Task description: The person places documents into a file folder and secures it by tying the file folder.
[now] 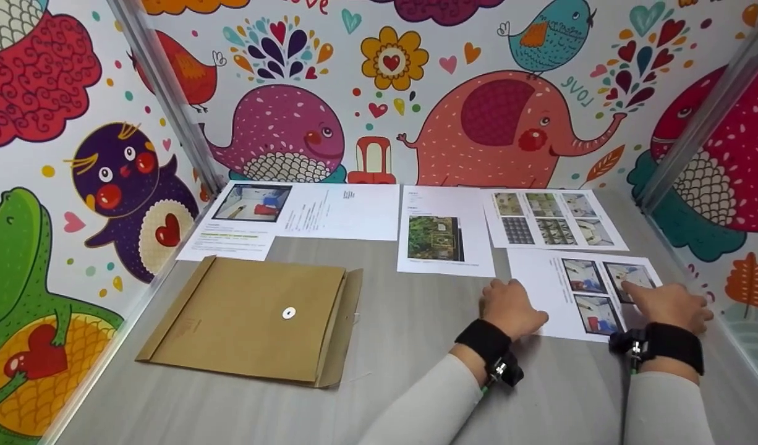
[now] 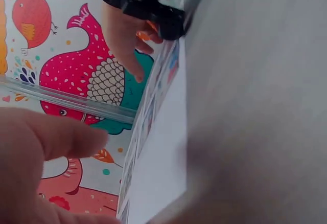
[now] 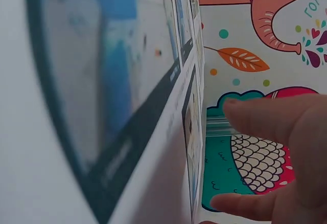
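A white printed sheet (image 1: 549, 309) with several small photos lies at the right of the grey table. My left hand (image 1: 509, 307) is at the sheet's left edge, thumb pointing right, fingers loosely bent with nothing in them. Over the sheet's right edge is my right hand (image 1: 672, 307), its thumb reaching across a printed photo and its fingers spread. In the left wrist view, the left thumb (image 2: 71, 138) stands apart from the lower finger, beside the paper. The right wrist view shows the right thumb (image 3: 265, 115) and a finger extended, holding nothing.
A brown string-tie envelope (image 1: 243, 327) lies flat at the left, its flap open on the right side. More printed sheets line the back: a left pair (image 1: 360, 216), a middle one (image 1: 441, 204) and a right one (image 1: 608, 241). Cartoon-patterned walls (image 1: 379, 123) enclose the table.
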`<move>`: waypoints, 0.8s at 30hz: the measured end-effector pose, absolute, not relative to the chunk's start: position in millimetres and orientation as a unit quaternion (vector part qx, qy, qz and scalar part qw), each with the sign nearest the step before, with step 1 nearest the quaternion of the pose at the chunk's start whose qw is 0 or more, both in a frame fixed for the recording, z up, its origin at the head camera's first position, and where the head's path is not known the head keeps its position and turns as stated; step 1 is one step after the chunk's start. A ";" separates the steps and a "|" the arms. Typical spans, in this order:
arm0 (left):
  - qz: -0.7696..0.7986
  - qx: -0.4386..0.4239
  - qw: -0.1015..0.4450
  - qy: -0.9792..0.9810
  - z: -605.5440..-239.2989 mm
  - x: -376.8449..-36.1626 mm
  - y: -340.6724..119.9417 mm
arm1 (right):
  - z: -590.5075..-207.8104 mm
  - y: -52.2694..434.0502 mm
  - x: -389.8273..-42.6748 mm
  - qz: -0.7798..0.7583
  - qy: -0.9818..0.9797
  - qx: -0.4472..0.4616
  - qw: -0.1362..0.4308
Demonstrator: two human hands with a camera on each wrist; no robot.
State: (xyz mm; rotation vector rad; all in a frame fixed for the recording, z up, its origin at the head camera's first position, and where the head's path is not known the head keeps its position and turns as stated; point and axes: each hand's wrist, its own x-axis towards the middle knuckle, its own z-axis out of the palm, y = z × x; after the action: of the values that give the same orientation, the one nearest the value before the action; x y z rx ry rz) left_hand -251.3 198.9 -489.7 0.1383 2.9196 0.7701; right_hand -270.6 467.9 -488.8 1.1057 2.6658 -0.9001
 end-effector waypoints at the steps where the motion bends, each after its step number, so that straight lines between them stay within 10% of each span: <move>1: 0.247 0.045 0.055 0.966 -491.3 -250.6 200.4 | -489.4 467.7 -269.6 -0.292 0.883 0.361 0.066; 24: 0.251 0.054 0.037 0.966 -496.4 -249.6 205.2 | -478.4 468.5 -263.7 -0.285 0.891 0.337 0.105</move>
State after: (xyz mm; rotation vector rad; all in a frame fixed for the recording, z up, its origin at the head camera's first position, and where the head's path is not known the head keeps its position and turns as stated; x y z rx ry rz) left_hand -249.6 205.2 -496.4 0.1657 2.9639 0.7719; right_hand -263.7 468.5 -478.4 0.9927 2.6269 -0.8395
